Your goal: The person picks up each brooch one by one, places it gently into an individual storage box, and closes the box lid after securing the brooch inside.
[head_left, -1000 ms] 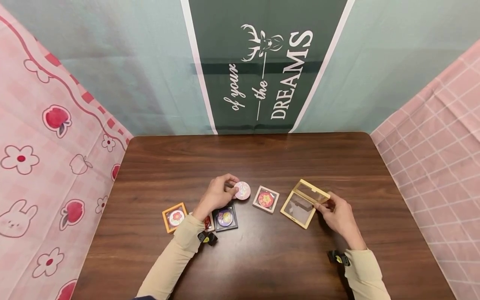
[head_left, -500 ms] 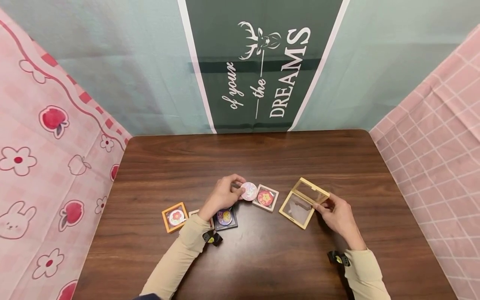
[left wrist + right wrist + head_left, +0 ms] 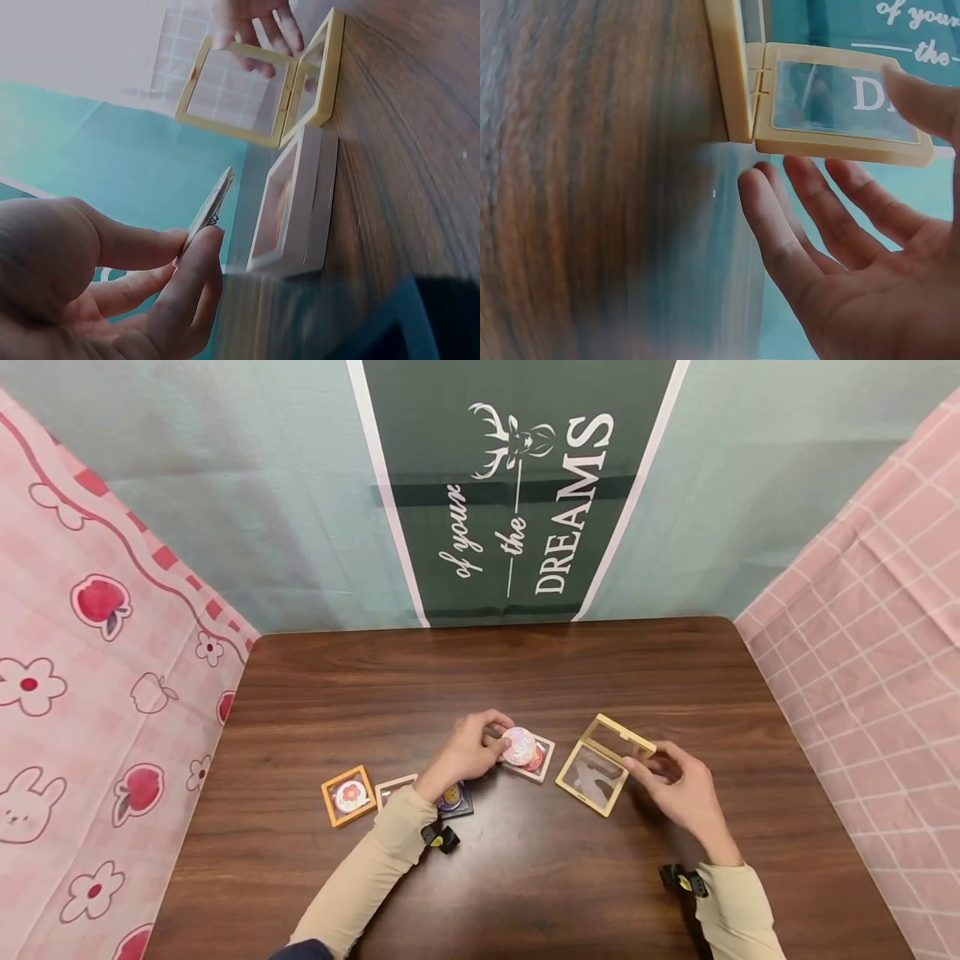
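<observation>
My left hand pinches a round pink pin badge between thumb and fingertips. In the left wrist view the badge is tilted nearly edge-on, with a bit of its pin showing behind. From the head view it overlaps a pale pink square case that holds a red badge with a yellow flower. My right hand holds the raised lid of a yellow hinged case by its edge. In the right wrist view the thumb lies over the lid and the fingers are below it.
Left of the left hand lie an orange-framed case with a white flower badge, a partly hidden pale case and a dark case with a purple and yellow badge. Fabric hangs behind the wooden table and at both sides.
My left hand has carried the pink badge rightward, from beside the pale pink case to overlapping it. The right hand keeps its hold on the yellow lid.
</observation>
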The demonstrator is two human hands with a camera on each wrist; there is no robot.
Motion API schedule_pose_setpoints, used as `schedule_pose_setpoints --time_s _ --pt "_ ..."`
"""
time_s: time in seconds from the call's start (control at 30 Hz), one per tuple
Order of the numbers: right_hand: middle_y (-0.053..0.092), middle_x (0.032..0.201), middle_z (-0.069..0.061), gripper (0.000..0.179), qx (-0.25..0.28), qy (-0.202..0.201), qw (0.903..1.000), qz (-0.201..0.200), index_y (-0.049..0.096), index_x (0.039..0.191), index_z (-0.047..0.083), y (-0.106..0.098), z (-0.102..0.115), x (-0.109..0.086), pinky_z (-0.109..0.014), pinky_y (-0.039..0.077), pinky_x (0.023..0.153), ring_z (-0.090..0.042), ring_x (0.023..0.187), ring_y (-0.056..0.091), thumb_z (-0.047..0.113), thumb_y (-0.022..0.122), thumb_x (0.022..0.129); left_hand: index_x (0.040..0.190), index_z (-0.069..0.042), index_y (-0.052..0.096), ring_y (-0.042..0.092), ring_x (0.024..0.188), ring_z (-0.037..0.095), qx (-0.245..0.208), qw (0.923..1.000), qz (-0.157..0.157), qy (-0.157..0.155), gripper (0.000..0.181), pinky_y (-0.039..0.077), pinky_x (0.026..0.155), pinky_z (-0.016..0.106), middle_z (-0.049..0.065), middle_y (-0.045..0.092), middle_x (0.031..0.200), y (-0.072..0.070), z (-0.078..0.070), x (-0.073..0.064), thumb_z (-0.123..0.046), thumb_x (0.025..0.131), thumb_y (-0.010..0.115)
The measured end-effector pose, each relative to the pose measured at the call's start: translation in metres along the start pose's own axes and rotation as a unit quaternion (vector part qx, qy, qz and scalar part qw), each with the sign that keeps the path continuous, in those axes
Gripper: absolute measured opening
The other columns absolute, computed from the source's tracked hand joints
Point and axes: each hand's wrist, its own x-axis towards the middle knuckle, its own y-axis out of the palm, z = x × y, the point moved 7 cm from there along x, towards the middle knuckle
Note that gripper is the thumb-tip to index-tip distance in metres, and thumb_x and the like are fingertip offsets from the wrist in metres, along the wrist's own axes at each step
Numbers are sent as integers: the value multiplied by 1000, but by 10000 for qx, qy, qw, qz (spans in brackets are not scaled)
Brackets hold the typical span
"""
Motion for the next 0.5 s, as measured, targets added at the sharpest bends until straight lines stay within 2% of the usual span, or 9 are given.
schedule_pose_setpoints --time_s 0.1,0.23,0.33,0.5 --pt "78 104 -4 29 508 13 9986 -128 71 125 1 -4 1 -1 -16 58 72 5 86 72 19 74 103 121 -4 71 78 84 24 40 10000 40 58 21 57 66 23 15 76 113 7 -2 2 -3 100 71" --pt "74 111 9 30 1252 -111 9919 -195 68 129 -7 -7 2 -2 -23 62 80 -2 93 76 15 60 110 121 -5 71 76 79 16 94 9998 142 105 21 55 65 22 12 75 112 18 -6 4 -4 100 70" --pt "74 111 12 31 1406 -122 9897 -251 68 128 -8 -7 0 -2 -24 62 82 -2 96 75 15 58 111 122 -5 71 75 79 16 44 9996 283 79 21 55 65 21 12 75 111 27 -10 4 -5 101 70" --pt "77 108 7 30 1322 27 9906 -337 69 126 -8 -9 -2 -3 -23 62 82 -4 94 77 17 60 110 121 -4 71 76 79 18 -76 9991 403 59 21 57 66 21 13 76 109 38 -15 6 -3 100 70"
